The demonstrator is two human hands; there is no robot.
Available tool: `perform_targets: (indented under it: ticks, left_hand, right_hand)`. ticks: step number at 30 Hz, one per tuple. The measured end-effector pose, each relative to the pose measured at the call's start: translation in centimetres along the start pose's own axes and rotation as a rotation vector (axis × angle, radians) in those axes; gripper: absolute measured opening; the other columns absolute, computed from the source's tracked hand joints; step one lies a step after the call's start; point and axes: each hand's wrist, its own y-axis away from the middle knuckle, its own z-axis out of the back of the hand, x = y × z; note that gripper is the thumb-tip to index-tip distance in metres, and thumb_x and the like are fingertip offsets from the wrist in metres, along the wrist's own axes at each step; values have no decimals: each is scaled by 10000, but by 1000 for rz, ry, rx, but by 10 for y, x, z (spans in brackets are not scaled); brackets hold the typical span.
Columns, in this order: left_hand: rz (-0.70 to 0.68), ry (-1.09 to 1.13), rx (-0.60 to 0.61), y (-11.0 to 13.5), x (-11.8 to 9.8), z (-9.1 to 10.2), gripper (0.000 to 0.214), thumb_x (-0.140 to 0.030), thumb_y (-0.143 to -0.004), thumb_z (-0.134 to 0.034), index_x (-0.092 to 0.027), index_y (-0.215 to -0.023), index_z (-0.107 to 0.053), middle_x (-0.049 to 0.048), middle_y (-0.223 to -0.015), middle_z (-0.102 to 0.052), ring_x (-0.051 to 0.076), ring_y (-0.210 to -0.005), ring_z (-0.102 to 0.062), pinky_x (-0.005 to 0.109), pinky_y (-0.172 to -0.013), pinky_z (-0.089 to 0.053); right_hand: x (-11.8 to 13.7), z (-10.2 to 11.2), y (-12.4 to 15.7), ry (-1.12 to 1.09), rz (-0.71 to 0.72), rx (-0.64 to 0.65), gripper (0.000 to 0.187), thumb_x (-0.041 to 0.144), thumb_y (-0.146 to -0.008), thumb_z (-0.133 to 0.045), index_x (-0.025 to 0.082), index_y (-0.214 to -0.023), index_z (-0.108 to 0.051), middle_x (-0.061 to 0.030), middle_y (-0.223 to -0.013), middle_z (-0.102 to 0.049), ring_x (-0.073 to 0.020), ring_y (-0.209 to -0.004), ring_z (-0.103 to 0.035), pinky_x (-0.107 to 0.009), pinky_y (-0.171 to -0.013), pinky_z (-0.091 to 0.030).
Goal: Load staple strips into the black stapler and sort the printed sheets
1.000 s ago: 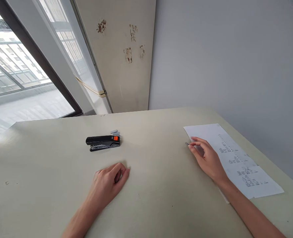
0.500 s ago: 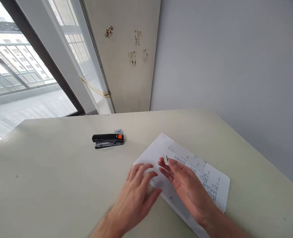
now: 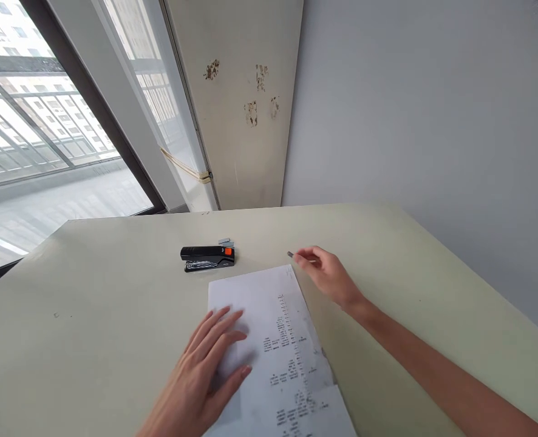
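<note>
A printed sheet of paper [image 3: 278, 340] lies lengthwise on the cream table [image 3: 114, 303] in front of me. My left hand [image 3: 209, 358] rests flat on the sheet's left half, fingers spread. My right hand [image 3: 326, 274] hovers just past the sheet's far right corner, fingers pinched on a small grey strip of staples [image 3: 291, 255]. A black stapler [image 3: 207, 257] with an orange tab lies on the table beyond the sheet, with more loose staples [image 3: 224, 241] just behind it.
A grey wall [image 3: 433, 121] runs along the table's right and far edge. A stained beige panel [image 3: 241, 103] and a large window [image 3: 45, 133] stand behind the table's far left side.
The sheet has slid from the right side of the table to the middle and turned lengthwise. My left hand came onto it. My right hand lifted off toward the stapler, pinching the staples.
</note>
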Motion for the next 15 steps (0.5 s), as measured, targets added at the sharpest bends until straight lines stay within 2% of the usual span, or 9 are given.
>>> perform_targets:
  ticks: [2, 4, 6, 7, 9, 12, 15]
  left_hand:
    - [-12, -69, 27, 7, -2, 1, 596, -443, -996, -666, -295, -1551, -508, 48, -1661, -477, 342, -1564, -392, 586, -1226, -441]
    - [-19, -146, 47, 17, -1, 4, 725, -462, -995, -658, -297, -1644, -381, 47, -1680, -440, 351, -1561, -390, 597, -1218, -440]
    - [-4, -213, 51, 32, 6, 10, 753, -463, -993, -649, -308, -1665, -348, 37, -1690, -417, 354, -1551, -403, 583, -1213, -450]
    - [-2, -241, 51, 42, 12, 14, 765, -472, -983, -652, -317, -1667, -346, 32, -1692, -414, 357, -1544, -412, 571, -1207, -462]
    - [26, -282, 51, 65, 28, 23, 770, -468, -964, -651, -354, -1665, -351, 11, -1687, -422, 366, -1542, -408, 566, -1203, -468]
    - [102, -323, 37, 97, 49, 37, 710, -431, -987, -571, -405, -1659, -343, -6, -1704, -389, 391, -1545, -388, 644, -1195, -436]
    - [189, -330, 52, 114, 55, 46, 680, -384, -1014, -507, -429, -1663, -312, -5, -1715, -371, 402, -1549, -375, 717, -1191, -382]
  right_hand:
    - [-4, -20, -24, 61, 66, 15, 278, 473, -1017, -611, 216, -1011, -716, -88, -1168, -761, -226, -998, -726, -381, -878, -602]
    - [-7, -43, -47, 139, 125, 34, 201, 383, -1019, -647, 202, -978, -723, -91, -1162, -749, -214, -999, -719, -374, -897, -599]
    - [-8, -64, -66, 223, 169, 58, 185, 342, -1030, -673, 187, -1116, -724, -91, -1228, -726, -216, -1045, -712, -408, -939, -599]
    - [-8, -73, -73, 264, 187, 68, 248, 346, -1040, -672, 190, -1230, -697, -93, -1292, -702, -225, -1083, -708, -433, -945, -604]
    - [-8, -88, -85, 334, 211, 76, 317, 352, -1048, -665, 206, -1329, -659, -101, -1365, -670, -239, -1127, -700, -456, -958, -606]
    - [-6, -104, -98, 408, 222, 64, 314, 354, -1052, -658, 213, -1332, -660, -103, -1379, -664, -240, -1134, -697, -455, -964, -604]
    - [-3, -115, -107, 439, 219, 54, 307, 354, -1054, -655, 216, -1328, -662, -103, -1380, -664, -237, -1132, -697, -451, -964, -604]
